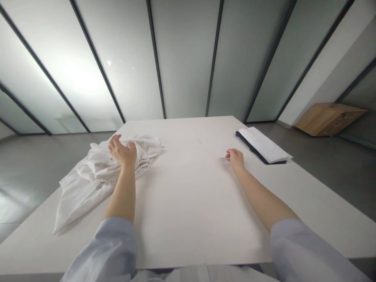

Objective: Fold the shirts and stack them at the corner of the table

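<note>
A crumpled white cloth lies heaped on the left part of the white table, one end hanging toward the left edge. My left hand rests on top of the heap, fingers curled into the fabric. My right hand lies on the bare tabletop right of centre, fingers loosely curled under, holding nothing that I can see. It is a short way left of a folded stack.
A folded stack, white on top and dark blue beneath, sits at the table's far right edge. A wooden cabinet stands on the grey floor at the right. Frosted glass panels form the wall behind the table.
</note>
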{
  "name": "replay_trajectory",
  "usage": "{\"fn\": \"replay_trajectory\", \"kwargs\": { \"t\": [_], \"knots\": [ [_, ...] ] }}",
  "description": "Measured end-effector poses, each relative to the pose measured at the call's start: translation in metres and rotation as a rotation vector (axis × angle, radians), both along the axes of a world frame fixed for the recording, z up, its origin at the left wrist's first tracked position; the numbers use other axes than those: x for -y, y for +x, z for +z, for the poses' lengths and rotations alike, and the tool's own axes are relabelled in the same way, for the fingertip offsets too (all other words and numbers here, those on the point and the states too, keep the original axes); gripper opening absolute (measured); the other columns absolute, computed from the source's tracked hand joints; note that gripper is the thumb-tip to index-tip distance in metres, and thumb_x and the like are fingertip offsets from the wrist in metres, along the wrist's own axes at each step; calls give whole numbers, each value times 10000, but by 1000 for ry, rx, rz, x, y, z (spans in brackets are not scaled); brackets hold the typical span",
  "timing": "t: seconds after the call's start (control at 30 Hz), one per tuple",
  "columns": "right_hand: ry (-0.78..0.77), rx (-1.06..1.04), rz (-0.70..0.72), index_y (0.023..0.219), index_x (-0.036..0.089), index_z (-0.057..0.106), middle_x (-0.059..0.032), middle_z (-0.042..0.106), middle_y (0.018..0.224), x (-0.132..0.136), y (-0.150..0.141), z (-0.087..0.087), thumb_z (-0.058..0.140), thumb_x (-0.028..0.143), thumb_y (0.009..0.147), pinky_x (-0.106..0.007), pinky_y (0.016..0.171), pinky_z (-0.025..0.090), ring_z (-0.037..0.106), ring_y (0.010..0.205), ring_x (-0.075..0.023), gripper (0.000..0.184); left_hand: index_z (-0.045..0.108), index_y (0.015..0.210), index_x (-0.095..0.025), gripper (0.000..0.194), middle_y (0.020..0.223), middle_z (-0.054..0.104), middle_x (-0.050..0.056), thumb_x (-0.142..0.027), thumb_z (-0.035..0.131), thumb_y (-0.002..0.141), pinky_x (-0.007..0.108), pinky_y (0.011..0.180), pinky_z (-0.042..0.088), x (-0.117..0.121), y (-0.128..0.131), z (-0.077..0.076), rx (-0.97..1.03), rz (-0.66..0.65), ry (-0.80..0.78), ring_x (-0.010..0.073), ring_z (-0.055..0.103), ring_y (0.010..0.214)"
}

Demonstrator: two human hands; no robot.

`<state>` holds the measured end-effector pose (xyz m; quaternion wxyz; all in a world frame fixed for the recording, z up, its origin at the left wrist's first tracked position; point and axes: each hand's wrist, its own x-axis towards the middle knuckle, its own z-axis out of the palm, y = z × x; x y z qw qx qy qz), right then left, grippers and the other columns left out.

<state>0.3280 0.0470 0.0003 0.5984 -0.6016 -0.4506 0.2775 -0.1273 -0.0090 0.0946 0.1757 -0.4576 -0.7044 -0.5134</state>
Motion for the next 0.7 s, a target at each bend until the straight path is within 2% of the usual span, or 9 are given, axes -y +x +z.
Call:
{"fn": "replay_trajectory", "kwargs": {
  "t": [0.07,0.1,0.17,0.23,0.33,0.4,0.47,0.57,0.7],
  "knots": [
    [-6,9,4,612,205,583,11,556,492,1,-2,3,525,380,684,-254,460,338,468,482,-136,198,552,1152,-161,331,1099,636,112,-239,467,841,420,1021,413,-6,23,4,-37,-217,-28,257,576,1110],
    [-9,9,4,605,207,580,12,552,487,2,-2,4,525,377,677,-252,460,338,466,482,-135,193,575,1108,-172,292,1005,657,83,-257,452,857,385,971,452,-8,39,0,-61,-343,-89,229,614,1012],
    [-15,2,3,596,211,573,17,544,475,3,-3,6,527,374,665,-248,461,340,468,485,-135,183,603,1079,-184,273,977,671,68,-286,472,861,355,927,482,-11,73,-17,-167,-576,-252,212,631,955],
    [-15,-9,2,596,214,570,19,541,471,3,-3,7,529,373,659,-245,463,345,476,490,-137,176,624,1090,-183,287,1102,666,97,-292,514,848,384,991,455,-12,102,-42,-311,-705,-433,236,608,1068],
    [-13,-26,11,600,216,566,19,546,480,2,-3,4,535,370,655,-247,463,350,483,490,-139,167,632,1146,-169,338,1243,631,123,-265,530,839,396,1048,422,-14,121,-75,-375,-755,-671,255,568,1181],
    [-3,-48,-1,610,217,563,19,554,493,0,-2,1,543,371,655,-250,463,354,489,496,-142,162,630,1173,-165,360,1274,626,119,-265,515,847,379,1065,415,-15,118,-85,-353,-776,-724,246,567,1197],
    [23,-80,-52,626,219,557,22,555,508,-5,0,-1,546,364,662,-253,478,371,499,514,-147,150,633,1177,-170,366,1297,621,110,-274,511,849,364,1086,399,-15,111,-88,-354,-808,-714,238,561,1216],
    [86,-127,-213,674,222,539,27,546,547,-15,13,4,520,322,686,-269,553,431,532,577,-159,103,643,1166,-162,368,1334,600,117,-281,518,840,359,1104,383,-14,106,-87,-389,-820,-711,244,540,1250],
    [110,-28,-493,749,219,520,-15,587,712,-26,57,22,483,258,707,-333,739,485,592,765,-197,68,641,1170,-141,381,1328,601,136,-293,502,850,372,1098,391,-14,108,-89,-404,-809,-706,256,539,1252]
  ]
}}
